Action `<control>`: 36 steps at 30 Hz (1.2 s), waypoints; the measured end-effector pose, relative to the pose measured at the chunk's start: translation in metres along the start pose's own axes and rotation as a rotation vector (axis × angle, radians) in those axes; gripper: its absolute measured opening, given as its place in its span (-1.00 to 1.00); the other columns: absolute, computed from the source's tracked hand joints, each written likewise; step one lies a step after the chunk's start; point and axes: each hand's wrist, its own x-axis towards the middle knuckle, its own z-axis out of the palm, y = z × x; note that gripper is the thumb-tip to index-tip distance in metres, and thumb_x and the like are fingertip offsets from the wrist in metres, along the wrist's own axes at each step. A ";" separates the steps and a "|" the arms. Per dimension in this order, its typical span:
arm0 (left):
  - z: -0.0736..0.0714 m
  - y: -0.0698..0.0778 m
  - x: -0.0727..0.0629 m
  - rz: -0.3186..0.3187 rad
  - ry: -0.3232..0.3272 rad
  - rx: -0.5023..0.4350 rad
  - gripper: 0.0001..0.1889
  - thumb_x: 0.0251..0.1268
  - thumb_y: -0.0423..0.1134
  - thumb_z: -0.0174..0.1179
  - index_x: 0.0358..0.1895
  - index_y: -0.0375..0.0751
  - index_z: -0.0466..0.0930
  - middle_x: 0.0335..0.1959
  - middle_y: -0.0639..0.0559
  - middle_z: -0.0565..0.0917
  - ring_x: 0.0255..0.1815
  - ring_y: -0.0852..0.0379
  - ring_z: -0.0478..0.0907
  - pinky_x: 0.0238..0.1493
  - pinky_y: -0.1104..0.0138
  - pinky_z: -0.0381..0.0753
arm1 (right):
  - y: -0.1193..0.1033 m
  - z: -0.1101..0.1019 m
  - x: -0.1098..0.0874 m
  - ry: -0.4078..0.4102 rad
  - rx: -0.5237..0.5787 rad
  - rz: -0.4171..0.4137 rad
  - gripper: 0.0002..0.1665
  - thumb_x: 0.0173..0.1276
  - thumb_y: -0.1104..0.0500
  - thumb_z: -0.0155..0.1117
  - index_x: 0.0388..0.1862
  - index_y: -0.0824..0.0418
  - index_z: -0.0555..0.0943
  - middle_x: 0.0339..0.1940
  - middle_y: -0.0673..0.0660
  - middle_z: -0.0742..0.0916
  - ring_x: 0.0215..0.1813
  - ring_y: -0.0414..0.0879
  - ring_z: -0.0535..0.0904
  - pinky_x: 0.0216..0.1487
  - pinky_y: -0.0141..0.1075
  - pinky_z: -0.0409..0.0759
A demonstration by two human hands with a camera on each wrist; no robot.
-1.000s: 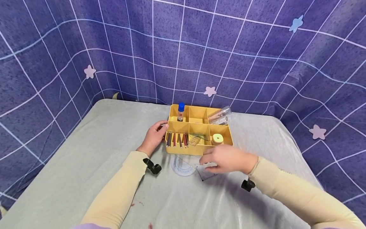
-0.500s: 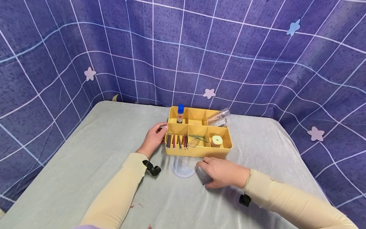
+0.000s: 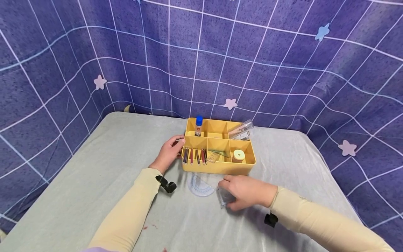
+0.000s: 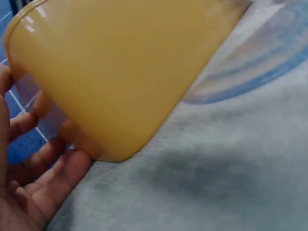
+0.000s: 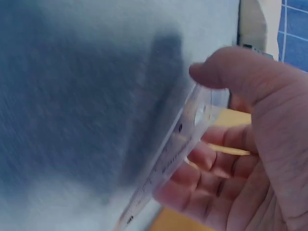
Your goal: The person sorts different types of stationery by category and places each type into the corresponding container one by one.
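My right hand (image 3: 247, 192) pinches a clear set square (image 3: 224, 197) between thumb and fingers, in front of the yellow organizer (image 3: 217, 169). In the right wrist view the set square (image 5: 163, 166) is tilted, with a printed scale along one straight edge; part of it is hidden by the fingers. My left hand (image 3: 168, 153) rests its fingertips against the organizer's left side; the left wrist view shows the fingers (image 4: 72, 168) touching the smooth wall near its bottom. A clear protractor (image 3: 200, 185) with blue markings lies flat on the cloth, between the two hands.
Dark and red pencils (image 3: 195, 156) lean in the organizer's front left compartment, flat green and yellowish pieces (image 3: 214, 156) in the front middle. A round pale-lidded item (image 3: 238, 156) sits front right. Behind stand a blue-capped glue stick (image 3: 198, 126) and clear packages (image 3: 241, 129). A grid-patterned curtain (image 3: 157, 63) surrounds the table.
My right hand has come down toward me from the organizer's front edge and taken hold of the set square, which is now tilted. My left hand has stayed at the organizer.
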 end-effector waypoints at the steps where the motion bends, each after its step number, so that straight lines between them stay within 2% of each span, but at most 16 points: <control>1: -0.001 0.001 0.001 -0.009 -0.012 -0.010 -0.55 0.50 0.09 0.13 0.31 -0.01 0.53 -0.13 -0.14 0.56 -0.27 0.05 0.64 -0.28 0.22 0.73 | 0.001 -0.003 -0.001 -0.005 0.019 -0.006 -0.29 0.05 -0.07 0.53 0.13 0.21 0.54 -0.16 0.00 0.58 -0.32 -0.28 0.44 -0.25 -0.40 0.58; 6: -0.004 0.004 0.002 -0.047 -0.060 -0.044 -0.55 0.53 0.04 0.11 0.34 -0.06 0.49 -0.11 -0.16 0.58 -0.27 0.08 0.64 -0.29 0.23 0.73 | 0.008 -0.026 -0.005 -0.005 0.122 -0.081 -0.28 0.12 -0.03 0.46 0.23 0.25 0.55 -0.04 0.06 0.62 -0.29 -0.30 0.46 -0.22 -0.49 0.55; 8: -0.004 0.004 0.003 -0.049 -0.066 -0.049 -0.55 0.54 0.02 0.11 0.35 -0.09 0.48 -0.10 -0.16 0.59 -0.27 0.09 0.64 -0.29 0.23 0.73 | 0.012 -0.039 -0.004 0.026 0.169 -0.128 -0.29 0.12 0.00 0.44 0.23 0.28 0.55 -0.05 0.06 0.63 -0.29 -0.27 0.48 -0.24 -0.51 0.54; 11: -0.005 0.004 0.004 -0.043 -0.068 -0.056 -0.53 0.53 0.04 0.11 0.36 -0.09 0.48 -0.09 -0.17 0.59 -0.27 0.10 0.64 -0.29 0.23 0.73 | 0.020 -0.062 0.001 0.100 0.231 -0.170 -0.30 0.11 0.05 0.39 0.23 0.32 0.56 -0.16 0.03 0.61 -0.34 -0.24 0.49 -0.32 -0.52 0.51; 14: -0.007 0.007 0.001 -0.049 -0.083 -0.060 -0.50 0.54 0.03 0.10 0.39 -0.12 0.45 -0.06 -0.20 0.59 -0.26 0.11 0.63 -0.26 0.22 0.73 | 0.031 -0.082 0.007 0.162 0.288 -0.159 -0.33 0.10 0.12 0.37 0.22 0.32 0.57 -0.24 0.03 0.60 -0.40 -0.21 0.48 -0.41 -0.48 0.51; 17: -0.008 0.006 -0.002 -0.050 -0.101 -0.074 -0.49 0.56 0.01 0.09 0.42 -0.14 0.42 -0.04 -0.21 0.61 -0.25 0.11 0.63 -0.24 0.22 0.72 | 0.047 -0.092 0.017 0.167 0.339 -0.089 -0.36 0.13 0.16 0.35 0.23 0.33 0.57 -0.28 0.04 0.61 -0.42 -0.16 0.52 -0.43 -0.42 0.56; 19: -0.009 0.005 -0.003 -0.044 -0.130 -0.092 -0.48 0.59 0.02 0.03 0.43 -0.18 0.39 0.00 -0.23 0.60 -0.22 0.11 0.63 -0.21 0.21 0.72 | 0.057 -0.093 0.024 0.144 0.364 -0.006 -0.37 0.16 0.16 0.35 0.24 0.32 0.58 -0.29 0.04 0.61 -0.39 -0.13 0.54 -0.39 -0.37 0.58; 23: -0.016 -0.001 -0.001 -0.027 -0.223 -0.154 -0.29 0.59 0.27 -0.18 0.45 -0.25 0.35 0.08 -0.27 0.55 -0.12 0.06 0.62 -0.12 0.20 0.71 | 0.075 -0.086 0.042 0.077 0.406 0.147 -0.39 0.20 0.15 0.32 0.23 0.38 0.59 -0.29 0.04 0.62 -0.34 -0.15 0.52 -0.31 -0.32 0.58; 25: -0.021 -0.002 -0.001 -0.025 -0.271 -0.177 -0.16 0.54 0.40 -0.33 0.46 -0.27 0.31 0.12 -0.29 0.51 -0.05 0.00 0.59 -0.06 0.17 0.70 | 0.080 -0.081 0.053 0.036 0.431 0.210 -0.40 0.20 0.14 0.30 0.20 0.41 0.60 -0.34 0.06 0.64 -0.39 -0.18 0.50 -0.33 -0.31 0.57; 28: -0.025 -0.002 -0.001 -0.012 -0.301 -0.188 -0.09 0.51 0.44 -0.44 0.46 -0.32 0.29 0.14 -0.29 0.49 -0.01 -0.03 0.58 -0.02 0.16 0.69 | 0.085 -0.078 0.069 -0.017 0.440 0.297 -0.46 0.24 0.09 0.28 0.11 0.40 0.65 -0.35 0.05 0.69 -0.42 -0.19 0.52 -0.32 -0.32 0.59; 32: -0.025 -0.001 0.002 -0.009 -0.295 -0.204 -0.14 0.55 0.39 -0.37 0.43 -0.36 0.32 0.13 -0.29 0.50 -0.02 -0.01 0.58 -0.03 0.17 0.70 | 0.082 -0.079 0.089 -0.096 0.380 0.414 -0.65 0.26 0.00 0.28 -0.17 0.25 0.70 -0.38 0.03 0.70 -0.42 -0.16 0.56 -0.35 -0.31 0.60; 36: -0.024 -0.002 0.003 -0.013 -0.287 -0.220 -0.23 0.58 0.30 -0.23 0.39 -0.36 0.35 0.16 -0.36 0.49 -0.04 0.00 0.59 -0.06 0.16 0.71 | 0.078 -0.079 0.102 -0.168 0.261 0.506 -0.73 0.25 -0.04 0.27 -0.45 0.14 0.62 -0.46 0.03 0.67 -0.44 -0.12 0.54 -0.41 -0.29 0.54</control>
